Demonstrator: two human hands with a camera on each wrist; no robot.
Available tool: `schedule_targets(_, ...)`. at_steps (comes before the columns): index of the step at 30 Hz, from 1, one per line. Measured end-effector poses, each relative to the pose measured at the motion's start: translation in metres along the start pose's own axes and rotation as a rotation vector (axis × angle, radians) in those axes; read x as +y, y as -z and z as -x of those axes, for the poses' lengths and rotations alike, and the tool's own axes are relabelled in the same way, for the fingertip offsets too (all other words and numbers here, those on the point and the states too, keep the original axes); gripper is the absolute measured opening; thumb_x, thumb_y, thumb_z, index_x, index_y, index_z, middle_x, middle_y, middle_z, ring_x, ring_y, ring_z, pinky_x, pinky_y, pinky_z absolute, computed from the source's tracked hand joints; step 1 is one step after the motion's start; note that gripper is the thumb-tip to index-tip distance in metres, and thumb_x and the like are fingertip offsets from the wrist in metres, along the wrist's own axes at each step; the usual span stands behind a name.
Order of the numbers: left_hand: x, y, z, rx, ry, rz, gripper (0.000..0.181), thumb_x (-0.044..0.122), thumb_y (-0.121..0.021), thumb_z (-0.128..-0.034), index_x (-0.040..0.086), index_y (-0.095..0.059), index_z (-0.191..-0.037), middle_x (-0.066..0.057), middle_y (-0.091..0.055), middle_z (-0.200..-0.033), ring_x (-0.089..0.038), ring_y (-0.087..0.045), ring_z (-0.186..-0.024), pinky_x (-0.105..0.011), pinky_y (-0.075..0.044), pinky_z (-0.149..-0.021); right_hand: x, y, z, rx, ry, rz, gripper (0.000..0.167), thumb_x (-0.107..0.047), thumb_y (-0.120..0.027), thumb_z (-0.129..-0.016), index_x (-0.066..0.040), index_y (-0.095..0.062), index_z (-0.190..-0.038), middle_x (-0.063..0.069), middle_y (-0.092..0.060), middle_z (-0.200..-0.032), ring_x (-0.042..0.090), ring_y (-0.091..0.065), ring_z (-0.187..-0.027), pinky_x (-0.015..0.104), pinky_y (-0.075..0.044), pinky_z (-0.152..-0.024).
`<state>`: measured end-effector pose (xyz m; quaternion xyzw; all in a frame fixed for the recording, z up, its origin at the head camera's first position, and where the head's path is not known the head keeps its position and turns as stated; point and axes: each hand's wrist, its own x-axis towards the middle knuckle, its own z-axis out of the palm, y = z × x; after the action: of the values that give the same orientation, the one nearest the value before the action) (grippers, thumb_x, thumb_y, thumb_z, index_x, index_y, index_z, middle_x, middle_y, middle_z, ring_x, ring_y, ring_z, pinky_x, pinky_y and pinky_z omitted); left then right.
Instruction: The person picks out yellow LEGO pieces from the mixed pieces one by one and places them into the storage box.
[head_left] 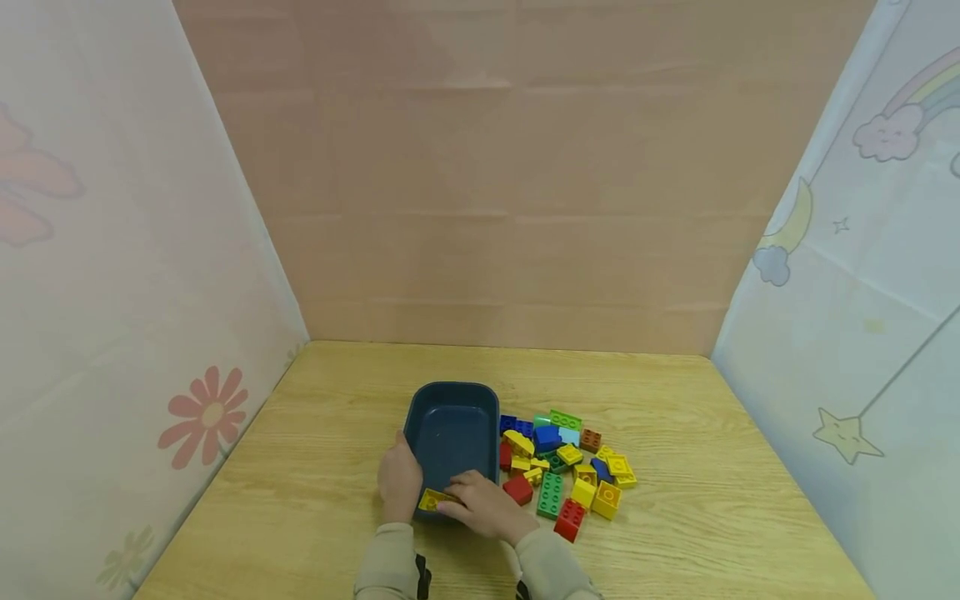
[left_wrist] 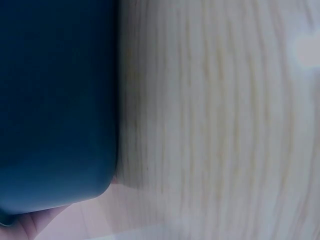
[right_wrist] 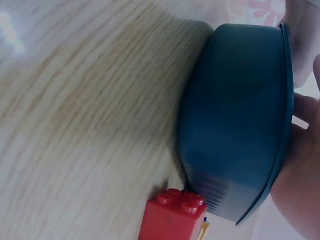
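A dark blue plastic bin (head_left: pixel 450 442) stands on the table. My left hand (head_left: pixel 400 479) grips its left side near the front; the left wrist view shows the bin's outer wall (left_wrist: pixel 60 110) up close, with part of a finger at its rim. Reaching over the front right rim, my right hand (head_left: pixel 487 504) pinches a yellow toy brick (head_left: pixel 432 500) inside the bin at the front. The fingers cover part of that brick. In the right wrist view, the bin (right_wrist: pixel 235 110) hides the fingertips, and a red toy brick (right_wrist: pixel 172 217) lies beside it.
Right of the bin lies a loose pile of toy bricks, among them a long green brick (head_left: pixel 551 494), a red brick (head_left: pixel 570 518), a blue brick (head_left: pixel 547 438) and a brown brick (head_left: pixel 591 440). Patterned sheets (head_left: pixel 217 408) border the table (head_left: pixel 697 467).
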<state>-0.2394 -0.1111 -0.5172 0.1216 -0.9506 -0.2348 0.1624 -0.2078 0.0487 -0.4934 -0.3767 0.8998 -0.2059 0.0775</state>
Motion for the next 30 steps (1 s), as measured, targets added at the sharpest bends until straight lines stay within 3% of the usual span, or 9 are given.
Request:
schedule_targets(4,-0.001,0.000,0.001,0.009,-0.008,-0.007,0.039,-0.005,-0.055,-0.0792,-0.015,-0.048,-0.116,-0.023,-0.059,-0.073,-0.032,-0.060,-0.064,-0.040,-0.048,-0.052,0.004,0.000,0.005,0.101,0.061,-0.054,0.042,-0.038,-0.040,-0.093,-0.007,-0.065,-0.106,0.009,-0.056,-0.114,0.019,-0.048,-0.107,0.032,-0.041,-0.088)
schedule_targets(8,-0.001,0.000,0.001,0.015,-0.006,-0.008,0.039,-0.005,-0.055,-0.0791,-0.015,-0.049,-0.117,-0.022,-0.058,-0.071,-0.031,-0.059,-0.061,-0.038,-0.047,-0.049,0.011,-0.002,0.011,0.265,0.120,-0.062,0.030,-0.028,-0.045,-0.093,-0.009,-0.068,-0.097,0.008,-0.058,-0.107,0.017,-0.049,-0.101,0.030,-0.043,-0.084)
schedule_targets(14,-0.001,0.000,0.000,-0.007,0.007,-0.011,0.042,-0.006,-0.056,-0.0785,-0.013,-0.048,-0.119,-0.019,-0.057,-0.066,-0.027,-0.057,-0.054,-0.034,-0.044,-0.043,0.025,0.002,0.023,0.504,0.115,-0.116,0.019,-0.016,-0.054,-0.089,-0.003,-0.067,-0.090,0.010,-0.058,-0.101,0.019,-0.051,-0.096,0.032,-0.045,-0.080)
schedule_targets(17,-0.001,0.000,-0.001,-0.015,0.011,-0.006,0.041,-0.006,-0.055,-0.0793,-0.013,-0.049,-0.119,-0.020,-0.058,-0.070,-0.028,-0.058,-0.057,-0.035,-0.045,-0.045,0.035,0.005,0.033,0.573,0.052,-0.145,0.016,-0.013,-0.056,-0.088,-0.002,-0.067,-0.090,0.010,-0.058,-0.101,0.020,-0.051,-0.096,0.035,-0.045,-0.079)
schedule_targets(23,-0.001,0.001,-0.002,-0.025,0.013,0.005,0.041,-0.007,-0.053,-0.0801,-0.014,-0.047,-0.120,-0.023,-0.058,-0.073,-0.031,-0.059,-0.061,-0.038,-0.047,-0.049,0.057,0.013,0.057,0.649,-0.156,-0.149,0.019,-0.010,-0.061,-0.084,0.000,-0.065,-0.099,0.009,-0.058,-0.103,0.024,-0.050,-0.098,0.042,-0.043,-0.081)
schedule_targets(27,-0.001,0.001,-0.001,-0.016,0.003,0.004,0.040,-0.007,-0.053,-0.0799,-0.014,-0.047,-0.119,-0.022,-0.058,-0.072,-0.031,-0.059,-0.062,-0.038,-0.047,-0.050,0.070,0.020,0.075,0.668,-0.287,-0.155,0.025,-0.008,-0.062,-0.082,0.004,-0.061,-0.104,0.013,-0.057,-0.104,0.031,-0.049,-0.100,0.047,-0.041,-0.083)
schedule_targets(30,-0.001,0.001,0.000,-0.024,0.006,0.005,0.042,-0.007,-0.054,-0.0791,-0.014,-0.046,-0.120,-0.018,-0.055,-0.063,-0.027,-0.056,-0.053,-0.035,-0.044,-0.045,0.077,0.027,0.087,0.655,-0.376,-0.115,0.028,-0.008,-0.064,-0.081,0.006,-0.060,-0.104,0.019,-0.056,-0.106,0.035,-0.047,-0.101,0.050,-0.039,-0.084)
